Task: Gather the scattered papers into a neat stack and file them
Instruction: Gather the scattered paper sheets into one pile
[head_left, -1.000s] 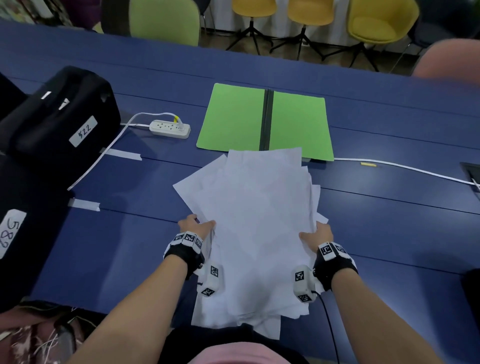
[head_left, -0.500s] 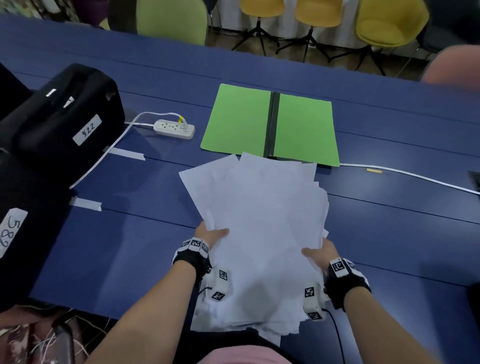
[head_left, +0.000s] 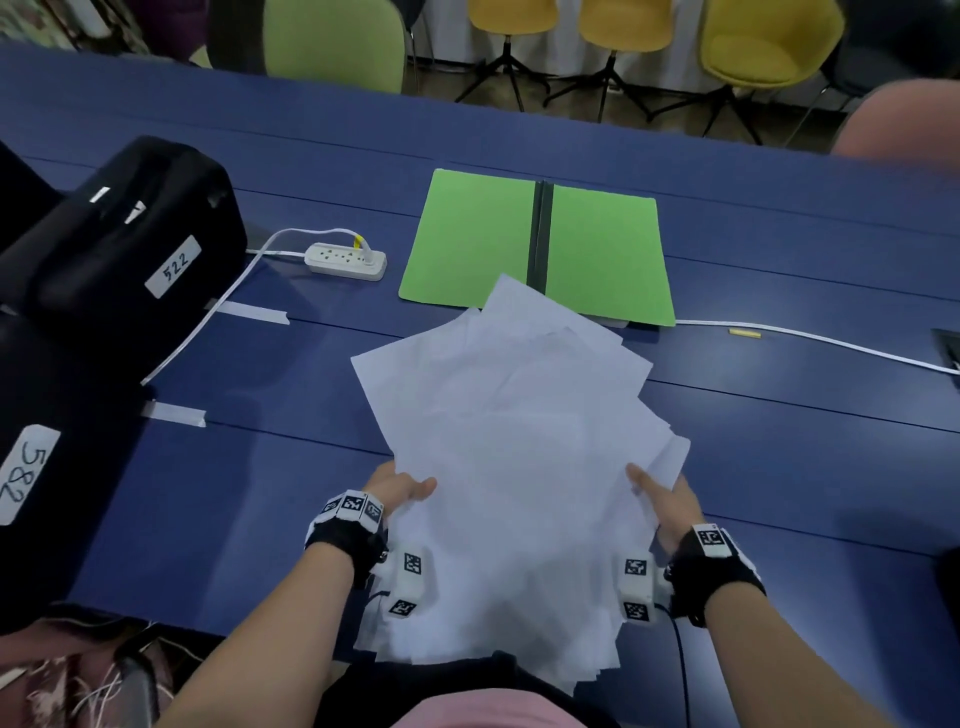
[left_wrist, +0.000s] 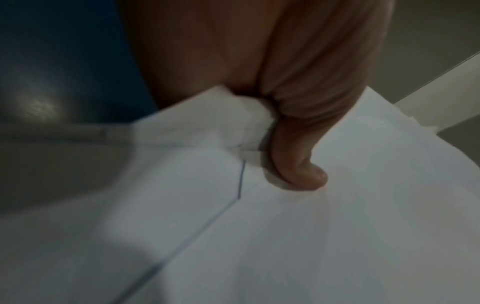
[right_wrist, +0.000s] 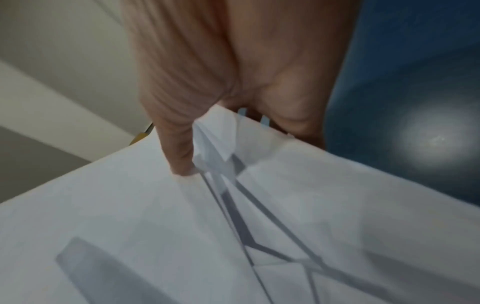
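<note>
A loose, fanned pile of white papers (head_left: 514, 467) is held above the blue table (head_left: 779, 467), its sheets skewed at different angles. My left hand (head_left: 400, 491) grips the pile's left edge, thumb on top (left_wrist: 298, 164) and fingers hidden beneath. My right hand (head_left: 662, 499) grips the right edge the same way, thumb pressed on the top sheet (right_wrist: 179, 148). An open green folder (head_left: 540, 244) with a black spine lies flat on the table just beyond the papers; the far corner of the pile overlaps its near edge.
A white power strip (head_left: 345, 260) and its cord lie left of the folder. Two black cases (head_left: 119, 249) with numbered labels fill the table's left side. A white cable (head_left: 810, 340) runs right from the folder. Chairs (head_left: 769, 47) stand behind the table.
Both hands have lifted the pile off the table and drawn it toward me; the sheets have fanned and twisted clockwise, the far corner now pointing at the folder.
</note>
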